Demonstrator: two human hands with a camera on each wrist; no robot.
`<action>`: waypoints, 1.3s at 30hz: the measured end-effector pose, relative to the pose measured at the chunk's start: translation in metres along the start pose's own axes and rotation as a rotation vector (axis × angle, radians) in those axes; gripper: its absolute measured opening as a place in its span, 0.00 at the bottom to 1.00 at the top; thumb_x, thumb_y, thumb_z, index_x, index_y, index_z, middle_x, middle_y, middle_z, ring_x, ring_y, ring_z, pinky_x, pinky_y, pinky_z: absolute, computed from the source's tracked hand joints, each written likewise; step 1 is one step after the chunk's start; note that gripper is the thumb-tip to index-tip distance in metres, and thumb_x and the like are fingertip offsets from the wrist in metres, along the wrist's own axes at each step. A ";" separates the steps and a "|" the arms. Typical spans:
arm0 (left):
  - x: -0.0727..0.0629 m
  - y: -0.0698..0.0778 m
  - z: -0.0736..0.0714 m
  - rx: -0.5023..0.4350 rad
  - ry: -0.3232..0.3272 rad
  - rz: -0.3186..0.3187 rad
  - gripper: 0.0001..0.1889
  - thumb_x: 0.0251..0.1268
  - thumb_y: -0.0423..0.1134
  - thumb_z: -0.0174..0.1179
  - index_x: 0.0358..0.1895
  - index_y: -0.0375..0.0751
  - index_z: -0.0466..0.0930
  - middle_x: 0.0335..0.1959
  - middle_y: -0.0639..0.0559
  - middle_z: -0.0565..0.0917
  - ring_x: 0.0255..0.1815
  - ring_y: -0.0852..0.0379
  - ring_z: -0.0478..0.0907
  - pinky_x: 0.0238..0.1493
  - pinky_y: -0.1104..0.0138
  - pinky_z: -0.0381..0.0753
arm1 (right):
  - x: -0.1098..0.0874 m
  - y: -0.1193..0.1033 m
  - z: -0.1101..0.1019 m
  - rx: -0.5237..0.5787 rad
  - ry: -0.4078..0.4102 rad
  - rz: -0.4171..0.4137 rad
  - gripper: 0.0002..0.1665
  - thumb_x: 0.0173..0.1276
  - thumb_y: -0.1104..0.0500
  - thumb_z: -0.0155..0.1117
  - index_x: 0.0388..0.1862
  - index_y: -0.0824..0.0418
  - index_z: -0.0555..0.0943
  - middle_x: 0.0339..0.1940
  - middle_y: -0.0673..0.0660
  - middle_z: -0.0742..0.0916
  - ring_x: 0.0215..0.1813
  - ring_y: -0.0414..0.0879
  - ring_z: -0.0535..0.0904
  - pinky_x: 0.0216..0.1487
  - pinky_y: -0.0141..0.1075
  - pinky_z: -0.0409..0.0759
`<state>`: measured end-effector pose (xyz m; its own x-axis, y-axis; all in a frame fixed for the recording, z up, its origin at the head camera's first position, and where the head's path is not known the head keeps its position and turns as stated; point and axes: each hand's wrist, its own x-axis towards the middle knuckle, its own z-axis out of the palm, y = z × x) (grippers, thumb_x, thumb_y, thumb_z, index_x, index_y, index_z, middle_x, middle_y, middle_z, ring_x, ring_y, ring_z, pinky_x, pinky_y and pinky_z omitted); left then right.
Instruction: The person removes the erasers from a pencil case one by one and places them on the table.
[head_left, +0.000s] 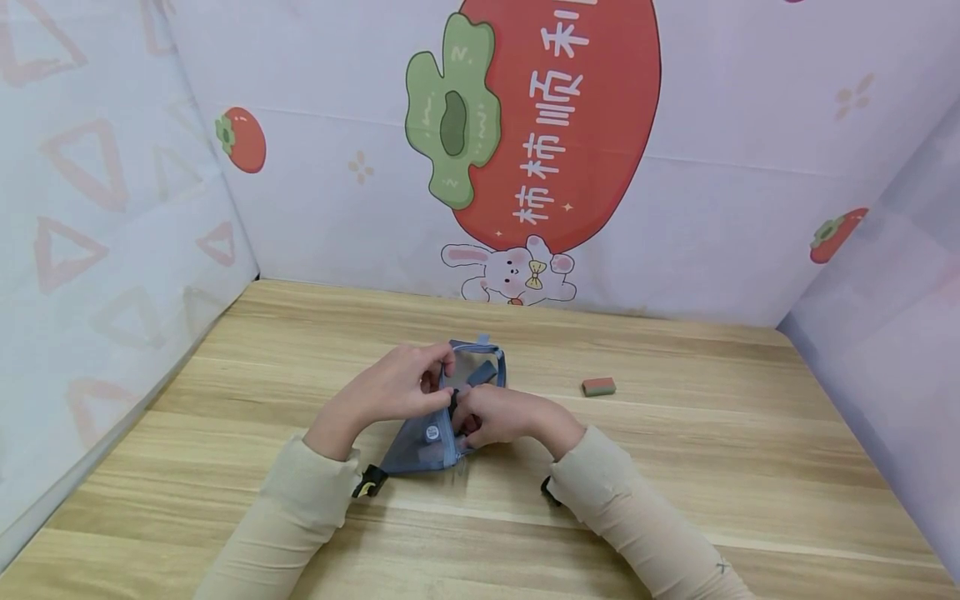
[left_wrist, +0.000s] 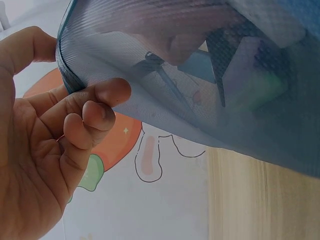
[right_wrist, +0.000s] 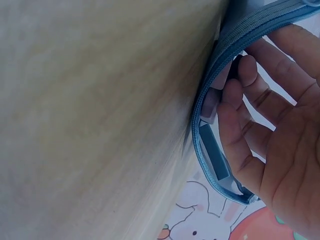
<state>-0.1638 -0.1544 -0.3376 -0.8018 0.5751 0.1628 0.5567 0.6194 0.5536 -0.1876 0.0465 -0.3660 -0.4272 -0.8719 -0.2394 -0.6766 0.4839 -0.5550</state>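
A blue mesh zipper pouch (head_left: pixel 420 442) stands with its zip undone between both hands. My left hand (head_left: pixel 401 383) pinches the pouch's edge between thumb and fingers; in the left wrist view the other fingers curl loosely beside the mesh. Into the opening reaches my right hand (head_left: pixel 498 414), its fingers bent inside the zipper rim (right_wrist: pixel 200 100). A small black thing (right_wrist: pixel 234 67) shows at its fingertips; whether they grip it I cannot tell. Inside the pouch lie a flat blue-grey piece (head_left: pixel 482 373) and, seen through the mesh, a purple and green block (left_wrist: pixel 255 75).
A small red and green block (head_left: pixel 598 387) lies on the wooden table (head_left: pixel 712 467), right of the pouch. Printed white cloth walls (head_left: pixel 315 208) enclose the back and sides. Black wrist-worn devices (head_left: pixel 370 481) show by the cuffs.
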 end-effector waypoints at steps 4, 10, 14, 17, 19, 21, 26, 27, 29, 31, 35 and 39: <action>0.000 0.000 0.000 -0.005 -0.003 -0.003 0.09 0.56 0.38 0.60 0.39 0.44 0.75 0.19 0.60 0.74 0.22 0.64 0.71 0.27 0.71 0.73 | 0.000 0.000 0.000 -0.012 -0.003 0.003 0.05 0.65 0.62 0.68 0.39 0.60 0.87 0.26 0.45 0.78 0.31 0.35 0.69 0.34 0.26 0.68; 0.000 0.001 0.001 -0.005 -0.009 -0.007 0.08 0.56 0.39 0.60 0.39 0.45 0.75 0.19 0.60 0.75 0.21 0.64 0.71 0.27 0.71 0.73 | -0.001 -0.002 -0.001 -0.024 -0.006 0.001 0.05 0.64 0.63 0.67 0.38 0.60 0.86 0.28 0.47 0.80 0.33 0.37 0.71 0.35 0.26 0.69; 0.000 0.001 0.001 -0.001 -0.010 -0.004 0.08 0.56 0.39 0.60 0.39 0.45 0.75 0.19 0.60 0.74 0.21 0.65 0.71 0.27 0.71 0.73 | -0.001 -0.002 -0.002 -0.022 -0.006 0.004 0.05 0.65 0.63 0.67 0.39 0.60 0.86 0.30 0.48 0.81 0.34 0.38 0.73 0.36 0.26 0.71; 0.000 0.002 0.001 -0.001 -0.010 0.002 0.08 0.56 0.39 0.60 0.39 0.45 0.75 0.19 0.60 0.74 0.21 0.65 0.71 0.27 0.71 0.73 | -0.002 -0.002 -0.002 -0.025 -0.005 0.004 0.06 0.65 0.63 0.67 0.40 0.60 0.86 0.30 0.48 0.82 0.35 0.39 0.74 0.37 0.26 0.71; 0.000 0.002 0.001 -0.001 -0.010 0.006 0.08 0.56 0.38 0.60 0.39 0.44 0.75 0.19 0.60 0.74 0.21 0.65 0.71 0.27 0.71 0.73 | -0.002 -0.002 -0.002 -0.025 -0.002 0.002 0.06 0.64 0.63 0.67 0.40 0.61 0.86 0.30 0.48 0.82 0.35 0.39 0.74 0.37 0.26 0.71; 0.000 0.002 0.001 0.000 -0.011 0.010 0.08 0.56 0.38 0.60 0.39 0.44 0.75 0.19 0.60 0.74 0.21 0.65 0.71 0.27 0.71 0.73 | -0.002 -0.002 -0.001 -0.022 0.002 -0.002 0.06 0.64 0.64 0.67 0.40 0.61 0.86 0.30 0.49 0.82 0.35 0.39 0.74 0.37 0.26 0.71; 0.000 0.002 0.002 0.002 -0.015 0.011 0.08 0.57 0.38 0.60 0.39 0.44 0.75 0.18 0.60 0.74 0.21 0.65 0.71 0.27 0.71 0.73 | -0.003 -0.001 0.000 -0.021 0.014 -0.019 0.06 0.63 0.65 0.67 0.39 0.62 0.85 0.30 0.51 0.82 0.34 0.39 0.73 0.37 0.26 0.70; 0.000 0.002 0.002 0.002 -0.016 0.010 0.08 0.57 0.38 0.60 0.39 0.44 0.75 0.18 0.60 0.74 0.21 0.65 0.71 0.27 0.71 0.73 | -0.003 -0.001 0.000 -0.022 0.015 -0.022 0.06 0.62 0.65 0.67 0.39 0.62 0.85 0.30 0.51 0.82 0.34 0.39 0.73 0.37 0.26 0.70; 0.000 0.002 0.002 0.001 -0.017 0.008 0.08 0.57 0.38 0.60 0.39 0.44 0.75 0.18 0.60 0.74 0.21 0.65 0.71 0.27 0.71 0.73 | -0.003 0.000 0.000 -0.022 0.018 -0.025 0.06 0.62 0.65 0.67 0.39 0.62 0.85 0.30 0.51 0.82 0.34 0.38 0.73 0.37 0.26 0.70; 0.000 0.002 0.002 0.001 -0.016 0.008 0.08 0.57 0.38 0.60 0.39 0.44 0.75 0.19 0.60 0.74 0.21 0.65 0.71 0.27 0.71 0.74 | -0.003 0.000 0.001 -0.021 0.019 -0.026 0.07 0.62 0.65 0.67 0.39 0.62 0.85 0.30 0.51 0.82 0.34 0.38 0.72 0.37 0.26 0.71; 0.000 0.002 0.002 0.001 -0.016 0.010 0.08 0.57 0.38 0.60 0.39 0.44 0.75 0.19 0.60 0.74 0.21 0.66 0.71 0.27 0.71 0.74 | -0.003 -0.001 0.000 -0.013 0.025 -0.026 0.06 0.62 0.66 0.67 0.39 0.61 0.85 0.30 0.51 0.81 0.33 0.38 0.72 0.36 0.26 0.70; 0.000 0.002 0.002 -0.004 -0.019 0.009 0.08 0.57 0.38 0.60 0.39 0.44 0.75 0.19 0.60 0.74 0.21 0.66 0.71 0.27 0.71 0.74 | -0.004 -0.002 -0.001 -0.009 0.031 -0.032 0.06 0.62 0.65 0.68 0.38 0.61 0.85 0.30 0.50 0.81 0.33 0.38 0.72 0.35 0.26 0.71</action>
<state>-0.1624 -0.1516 -0.3377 -0.7923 0.5907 0.1529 0.5632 0.6117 0.5556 -0.1852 0.0485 -0.3631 -0.4235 -0.8843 -0.1965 -0.6957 0.4564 -0.5546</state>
